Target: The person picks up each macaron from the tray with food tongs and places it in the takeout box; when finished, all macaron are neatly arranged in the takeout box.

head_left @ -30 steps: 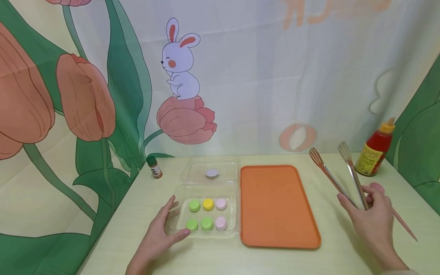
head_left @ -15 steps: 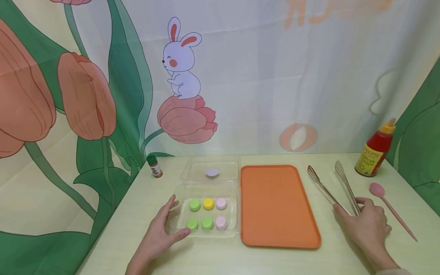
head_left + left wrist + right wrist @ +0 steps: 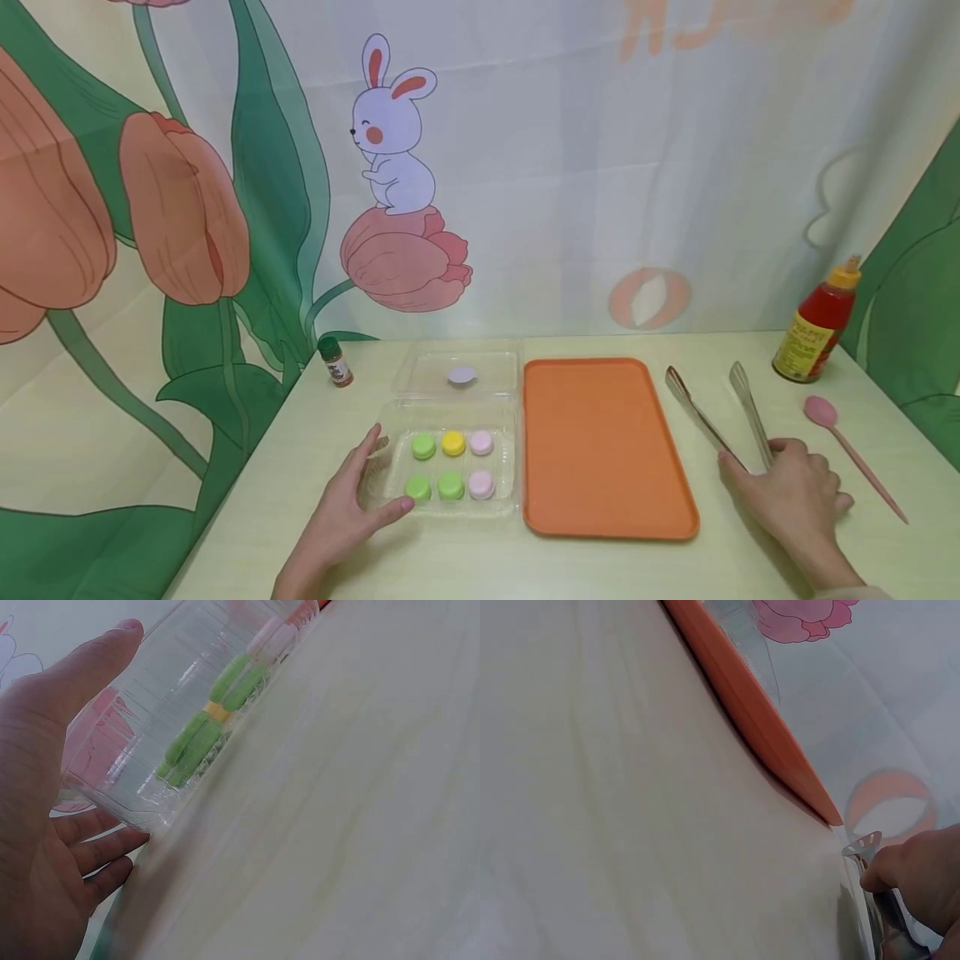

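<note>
Low at the left-front corner of a clear plastic box (image 3: 500, 417), my left hand (image 3: 337, 517) touches its side with thumb and fingers spread and fairly straight. Inside the box sit green macarons (image 3: 451, 485), a yellow macaron (image 3: 453, 442) and pink macarons (image 3: 481, 484) in two rows. My right hand (image 3: 797, 497) holds metal tongs (image 3: 751, 408) low at the table, their two arms spread apart and pointing away from me. The right wrist view shows the thumb (image 3: 889, 868) pressed on the tongs; the other fingers are partly hidden.
An orange tray (image 3: 607, 450) lies between box and tongs. The box's lid (image 3: 420, 377) is folded back. A pink spoon (image 3: 862, 462) and a red sauce bottle (image 3: 810, 337) are at the right. A small green-capped bottle (image 3: 335, 362) stands at the back left.
My right hand has lowered the tongs and drawn them slightly toward me and to the left, uncovering the pink spoon. My left hand has stayed at the box.
</note>
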{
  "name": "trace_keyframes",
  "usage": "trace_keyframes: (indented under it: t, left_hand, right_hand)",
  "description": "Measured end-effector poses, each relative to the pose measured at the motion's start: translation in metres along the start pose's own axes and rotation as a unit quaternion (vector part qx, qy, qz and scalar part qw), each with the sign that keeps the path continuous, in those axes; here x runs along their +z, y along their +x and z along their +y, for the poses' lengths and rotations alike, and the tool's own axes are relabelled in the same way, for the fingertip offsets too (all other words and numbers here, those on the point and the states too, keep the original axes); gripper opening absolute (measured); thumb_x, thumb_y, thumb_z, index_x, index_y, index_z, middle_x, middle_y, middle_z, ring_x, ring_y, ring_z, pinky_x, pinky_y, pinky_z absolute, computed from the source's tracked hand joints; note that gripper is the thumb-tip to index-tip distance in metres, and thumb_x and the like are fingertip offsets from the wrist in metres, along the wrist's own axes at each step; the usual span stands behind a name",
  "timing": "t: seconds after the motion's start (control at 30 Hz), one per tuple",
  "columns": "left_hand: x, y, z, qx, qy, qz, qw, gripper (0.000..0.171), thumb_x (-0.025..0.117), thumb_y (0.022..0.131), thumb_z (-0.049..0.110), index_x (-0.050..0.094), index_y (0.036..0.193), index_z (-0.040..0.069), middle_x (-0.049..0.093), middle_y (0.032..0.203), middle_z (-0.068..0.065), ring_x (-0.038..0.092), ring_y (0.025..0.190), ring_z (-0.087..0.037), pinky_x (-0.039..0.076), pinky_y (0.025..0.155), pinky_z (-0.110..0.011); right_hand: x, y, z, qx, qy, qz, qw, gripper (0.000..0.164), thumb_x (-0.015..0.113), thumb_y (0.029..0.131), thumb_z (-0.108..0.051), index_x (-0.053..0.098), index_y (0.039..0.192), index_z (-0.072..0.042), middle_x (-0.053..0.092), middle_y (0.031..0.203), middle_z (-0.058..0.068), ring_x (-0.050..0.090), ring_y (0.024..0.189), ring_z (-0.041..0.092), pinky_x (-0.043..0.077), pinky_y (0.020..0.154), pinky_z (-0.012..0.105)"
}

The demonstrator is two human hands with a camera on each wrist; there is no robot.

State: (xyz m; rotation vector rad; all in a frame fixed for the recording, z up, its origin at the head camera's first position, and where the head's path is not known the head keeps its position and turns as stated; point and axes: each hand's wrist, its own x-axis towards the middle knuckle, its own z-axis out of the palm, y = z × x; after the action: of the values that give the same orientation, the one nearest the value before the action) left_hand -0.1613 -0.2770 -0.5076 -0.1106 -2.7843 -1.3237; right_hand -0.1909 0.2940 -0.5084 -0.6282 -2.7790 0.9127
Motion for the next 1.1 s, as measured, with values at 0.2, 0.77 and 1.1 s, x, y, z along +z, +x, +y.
trace_keyframes:
  t: [0.2, 0.77, 1.1]
  left_hand:
    - [-0.001, 0.000, -0.001, 0.004, -0.001, 0.002, 1.0000, 0.119, 0.093, 0.089, 0.052, 0.020, 0.180, 0.027, 0.044, 0.176, -0.011, 0.039, 0.163, -0.041, 0.027, 0.132, -0.071]
    - [0.001, 0.002, -0.002, 0.022, -0.005, 0.010, 0.9997, 0.118, 0.093, 0.089, 0.050, 0.022, 0.179, 0.027, 0.042, 0.176, -0.013, 0.043, 0.160, -0.042, 0.031, 0.131, -0.069]
    - [-0.016, -0.001, -0.001, 0.069, -0.030, 0.035, 0.9966, 0.090, 0.078, 0.106, 0.028, 0.025, 0.179, 0.022, 0.038, 0.176, -0.017, 0.048, 0.157, -0.044, 0.043, 0.125, -0.064]
  right_hand:
    - [-0.001, 0.000, -0.004, 0.001, -0.018, -0.010, 1.000, 0.086, 0.075, 0.097, -0.056, 0.050, 0.137, 0.016, 0.056, 0.112, 0.040, 0.048, 0.108, 0.061, 0.035, 0.089, 0.073]
    - [-0.007, -0.001, -0.009, -0.008, 0.006, 0.007, 1.000, 0.097, 0.078, 0.096, -0.058, 0.039, 0.151, 0.012, 0.038, 0.132, 0.050, 0.036, 0.120, 0.067, 0.030, 0.091, 0.077]
    - [-0.018, -0.007, -0.030, -0.065, 0.053, 0.059, 0.995, 0.091, 0.079, 0.097, -0.048, 0.040, 0.158, 0.007, 0.035, 0.147, 0.044, 0.033, 0.133, 0.067, 0.024, 0.096, 0.076]
